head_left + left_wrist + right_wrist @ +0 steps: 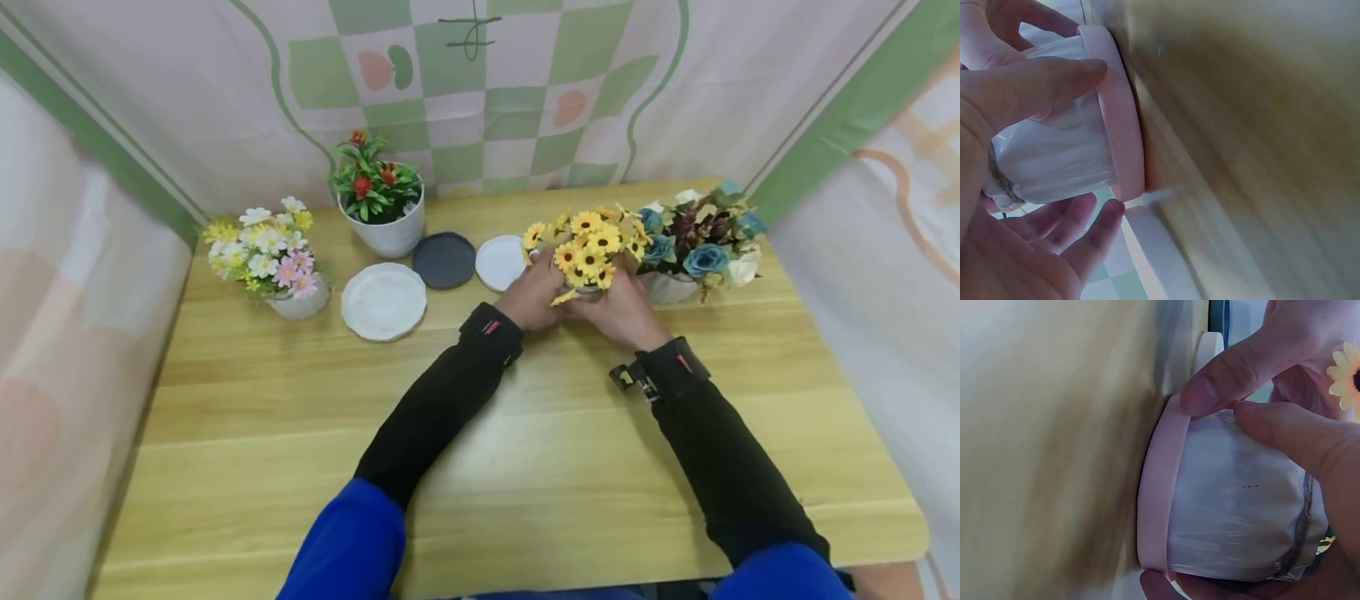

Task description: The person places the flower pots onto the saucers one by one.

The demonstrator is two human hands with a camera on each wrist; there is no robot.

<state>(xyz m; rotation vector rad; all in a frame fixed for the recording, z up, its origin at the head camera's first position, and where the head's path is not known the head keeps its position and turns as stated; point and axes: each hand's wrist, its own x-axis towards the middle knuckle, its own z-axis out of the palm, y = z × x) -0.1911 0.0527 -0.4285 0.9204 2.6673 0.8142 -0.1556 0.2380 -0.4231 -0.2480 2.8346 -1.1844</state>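
Note:
Both hands are around a flowerpot of yellow daisy-like flowers, right of centre in the head view. The white pot has a clear glossy wrap and twine near its top. It stands on a pink saucer, low at the tabletop. On the pot's left side, my left hand has its thumb on the saucer's rim and fingertips at the opposite edge. My right hand grips the pot from the right, thumb along the pot wall, fingers curled around the far side, partly hidden.
Left of the pot lie a white saucer, a dark grey saucer and a larger pale plate. A red-flowered pot stands behind them, a white-and-pink-flowered pot at far left. Close on the right is a blue-and-white-flowered pot.

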